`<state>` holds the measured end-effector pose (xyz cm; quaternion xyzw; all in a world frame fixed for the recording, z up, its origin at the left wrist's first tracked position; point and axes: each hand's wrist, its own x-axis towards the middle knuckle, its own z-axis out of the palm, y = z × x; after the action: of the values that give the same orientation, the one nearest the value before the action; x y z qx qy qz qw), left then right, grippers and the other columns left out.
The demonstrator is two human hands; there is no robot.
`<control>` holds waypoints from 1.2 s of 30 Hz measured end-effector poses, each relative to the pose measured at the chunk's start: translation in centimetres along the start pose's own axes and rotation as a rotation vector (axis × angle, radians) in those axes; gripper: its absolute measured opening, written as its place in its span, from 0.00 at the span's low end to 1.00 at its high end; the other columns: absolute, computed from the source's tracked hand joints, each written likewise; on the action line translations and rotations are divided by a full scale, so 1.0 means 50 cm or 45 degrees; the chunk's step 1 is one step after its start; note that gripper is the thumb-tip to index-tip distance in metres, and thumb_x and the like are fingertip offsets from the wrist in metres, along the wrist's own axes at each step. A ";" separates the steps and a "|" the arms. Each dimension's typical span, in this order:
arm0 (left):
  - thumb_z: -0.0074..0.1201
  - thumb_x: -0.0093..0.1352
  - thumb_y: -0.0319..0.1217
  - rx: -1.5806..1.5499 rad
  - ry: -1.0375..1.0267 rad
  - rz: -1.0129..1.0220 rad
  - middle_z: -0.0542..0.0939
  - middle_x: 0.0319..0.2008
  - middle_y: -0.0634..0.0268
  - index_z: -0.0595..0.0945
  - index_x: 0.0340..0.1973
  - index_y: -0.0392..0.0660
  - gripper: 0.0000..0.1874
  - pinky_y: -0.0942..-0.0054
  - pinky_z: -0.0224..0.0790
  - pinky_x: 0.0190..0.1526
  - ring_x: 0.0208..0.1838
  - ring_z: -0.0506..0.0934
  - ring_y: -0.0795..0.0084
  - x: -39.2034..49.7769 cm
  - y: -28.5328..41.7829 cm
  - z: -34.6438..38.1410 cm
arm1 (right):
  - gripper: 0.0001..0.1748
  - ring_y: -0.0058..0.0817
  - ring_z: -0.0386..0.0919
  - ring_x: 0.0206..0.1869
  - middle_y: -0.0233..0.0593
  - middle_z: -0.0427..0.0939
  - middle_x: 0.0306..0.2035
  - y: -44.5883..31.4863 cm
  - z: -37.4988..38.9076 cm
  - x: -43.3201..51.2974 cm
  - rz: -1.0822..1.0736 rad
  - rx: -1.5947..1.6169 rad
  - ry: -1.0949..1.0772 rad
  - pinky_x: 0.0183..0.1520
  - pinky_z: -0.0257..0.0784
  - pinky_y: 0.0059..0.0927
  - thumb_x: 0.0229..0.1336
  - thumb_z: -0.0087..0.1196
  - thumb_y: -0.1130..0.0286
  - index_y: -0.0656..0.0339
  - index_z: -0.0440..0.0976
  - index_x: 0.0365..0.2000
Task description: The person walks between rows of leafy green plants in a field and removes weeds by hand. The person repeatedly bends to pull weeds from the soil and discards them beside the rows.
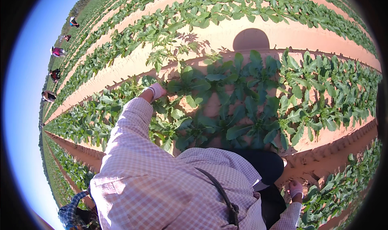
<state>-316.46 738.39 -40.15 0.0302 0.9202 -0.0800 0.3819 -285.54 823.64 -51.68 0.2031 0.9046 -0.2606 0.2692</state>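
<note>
My left hand (157, 90), in a pink glove with a white cuff, reaches among green leafy crop plants (194, 83) at the upper edge of the planted bed. Leaves and the hand's angle hide its fingertips, so whether it grips a stem is unclear. My right hand (295, 188), also in a pink glove, hangs low on the right beside my dark trousers (257, 161), over the sandy furrow. Its fingers look curled, but what is in them does not show. Plants with pointed leaves (160, 55) grow at the bed's edge, just above my left hand.
Sandy furrows (327, 157) run between long crop rows (257, 6). Close by at lower left is a person in a plaid shirt (71, 213). Several people, one in a red top (57, 51), are farther off. A dark strap (219, 187) crosses my checked shirt (157, 181).
</note>
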 end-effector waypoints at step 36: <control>0.59 0.61 0.32 -1.160 0.473 0.872 0.67 0.10 0.74 0.79 0.23 0.42 0.08 0.84 0.47 0.13 0.11 0.61 0.86 -0.269 0.595 -0.529 | 0.24 0.32 0.76 0.43 0.45 0.73 0.46 -0.658 -0.102 -0.025 -0.471 2.036 -0.254 0.41 0.74 0.30 0.63 0.47 0.60 0.64 0.63 0.54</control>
<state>-321.96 772.26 -15.93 0.1718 0.8512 0.4568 0.1934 -303.21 800.60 -35.34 0.1571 0.4369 -0.8825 0.0753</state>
